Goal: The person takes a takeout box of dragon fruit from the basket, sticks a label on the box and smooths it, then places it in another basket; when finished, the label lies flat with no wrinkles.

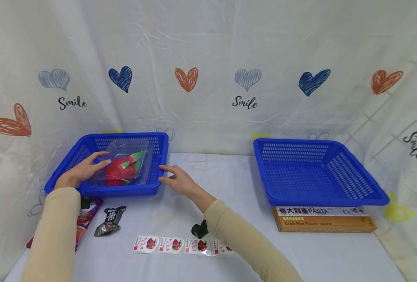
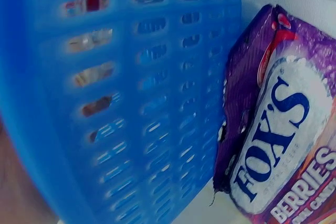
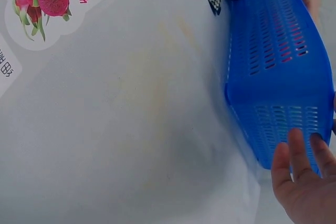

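A clear plastic box (image 1: 145, 156) with a red, green-tipped dragon fruit (image 1: 118, 172) lies in the left blue basket (image 1: 118, 190). My left hand (image 1: 85, 169) reaches over the basket's left part, fingers extended at the box's left edge. In the left wrist view the basket wall (image 2: 131, 98) hides most of that hand. At the basket's right side, my right hand (image 1: 180, 181) has its fingertips at the rim. The right wrist view shows the right hand's fingers (image 3: 296, 153) spread loosely against the outer wall of the basket (image 3: 283, 90).
A second blue basket (image 1: 293, 172) stands at the right, behind a pasta box (image 1: 326, 224). A purple Fox's candy bag (image 2: 278, 124) and a small black packet (image 1: 110, 221) lie before the left basket. Dragon fruit stickers (image 1: 171, 245) and a dark green object (image 1: 199, 230) lie nearer.
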The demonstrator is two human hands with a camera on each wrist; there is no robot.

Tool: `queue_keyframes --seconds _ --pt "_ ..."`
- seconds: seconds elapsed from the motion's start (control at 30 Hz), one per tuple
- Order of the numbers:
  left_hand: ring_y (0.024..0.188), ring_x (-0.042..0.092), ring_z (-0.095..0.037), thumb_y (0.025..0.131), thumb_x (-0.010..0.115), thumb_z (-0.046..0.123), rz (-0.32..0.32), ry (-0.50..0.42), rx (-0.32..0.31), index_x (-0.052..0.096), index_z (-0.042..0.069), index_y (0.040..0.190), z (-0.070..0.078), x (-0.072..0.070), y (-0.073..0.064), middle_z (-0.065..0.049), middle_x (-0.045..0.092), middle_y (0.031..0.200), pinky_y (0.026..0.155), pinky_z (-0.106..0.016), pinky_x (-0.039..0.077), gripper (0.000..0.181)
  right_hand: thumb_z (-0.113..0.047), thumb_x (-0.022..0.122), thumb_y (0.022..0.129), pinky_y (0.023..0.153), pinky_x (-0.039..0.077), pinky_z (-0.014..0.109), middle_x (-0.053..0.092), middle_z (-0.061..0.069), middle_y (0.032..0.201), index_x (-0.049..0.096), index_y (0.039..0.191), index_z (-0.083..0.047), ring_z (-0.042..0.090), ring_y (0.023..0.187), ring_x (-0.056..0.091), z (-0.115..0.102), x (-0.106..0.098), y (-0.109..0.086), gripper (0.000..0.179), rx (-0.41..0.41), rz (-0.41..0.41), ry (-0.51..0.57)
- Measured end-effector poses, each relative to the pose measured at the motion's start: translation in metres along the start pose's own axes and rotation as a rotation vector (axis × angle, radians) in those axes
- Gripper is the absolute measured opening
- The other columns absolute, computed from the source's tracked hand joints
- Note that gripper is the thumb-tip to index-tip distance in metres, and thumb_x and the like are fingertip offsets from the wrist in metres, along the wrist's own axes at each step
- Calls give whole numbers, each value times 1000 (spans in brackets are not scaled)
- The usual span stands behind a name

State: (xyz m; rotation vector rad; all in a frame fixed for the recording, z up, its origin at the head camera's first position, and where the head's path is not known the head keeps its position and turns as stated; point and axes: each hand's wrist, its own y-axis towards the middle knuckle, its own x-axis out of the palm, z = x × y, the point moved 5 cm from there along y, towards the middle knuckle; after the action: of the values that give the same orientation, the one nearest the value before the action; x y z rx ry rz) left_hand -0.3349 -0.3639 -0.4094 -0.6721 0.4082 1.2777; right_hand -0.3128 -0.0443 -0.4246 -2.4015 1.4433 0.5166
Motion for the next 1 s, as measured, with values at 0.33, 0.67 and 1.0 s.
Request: queue_keyframes --seconds 0.33,0.67,1.0 --pt "96 52 -34 98 51 52 40 -4 26 17 8 154 0 4 7 -27 45 126 76 -39 48 79 -33 60 98 93 49 37 43 1 148 48 145 -29 22 118 55 0 1 -1 49 15 2 22" --pt "64 42 -18 99 50 50 -18 -61 67 21 10 153 14 16 15 -3 38 72 64 -35 42 73 -33 62 97 92 50 36 45 2 146 50 144 -28 22 117 56 1 0 -1 48 14 2 43" --pt "66 43 -17 101 44 50 -46 -71 74 17 11 155 17 17 11 -10 43 85 60 -34 41 72 -32 61 97 91 50 36 45 3 147 50 144 -28 22 116 57 0 0 -1 48 1 6 49"
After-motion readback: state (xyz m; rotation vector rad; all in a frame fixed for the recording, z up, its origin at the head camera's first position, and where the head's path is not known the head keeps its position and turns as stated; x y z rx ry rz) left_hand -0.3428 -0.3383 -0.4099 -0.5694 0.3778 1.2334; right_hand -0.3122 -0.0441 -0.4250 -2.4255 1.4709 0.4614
